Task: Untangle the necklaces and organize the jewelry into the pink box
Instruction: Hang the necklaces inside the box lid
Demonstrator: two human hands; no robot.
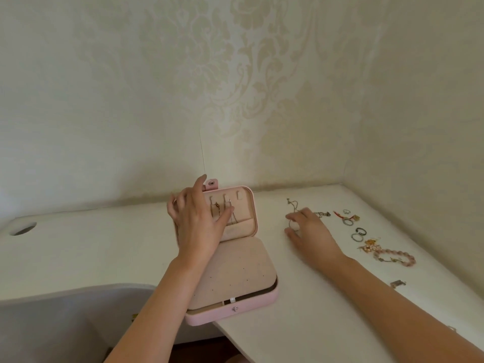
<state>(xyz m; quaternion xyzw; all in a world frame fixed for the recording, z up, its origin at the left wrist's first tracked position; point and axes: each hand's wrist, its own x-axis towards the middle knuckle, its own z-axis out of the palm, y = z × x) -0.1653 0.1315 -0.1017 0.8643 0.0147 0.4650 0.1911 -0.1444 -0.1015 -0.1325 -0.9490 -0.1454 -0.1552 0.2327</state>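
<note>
The thin silver necklace (292,208) right of centre will weigh almost nothing and go wherever gravity takes it. It is limp, slippery and quick to knot on itself, so judge it a thing to lift by one end near the clasp and let hang straight, not scoop up in a bunch. It lies on the white table (314,297) as a fine pale line that loops back under your right hand (310,231).

Your right hand rests low on the table with its fingertips over that chain; whether it already pinches the chain, you cannot tell from here. Your left hand (199,222), well apart from it, is spread flat with straight fingers against the inside of the raised lid (248,205) of the pink box (235,314) at centre frame, beside two fine chains that hang from the lid's hooks.

Further right lie the rings (348,221) and the pink bead bracelet (395,255); both are stiffer and easier to pick up.
</note>
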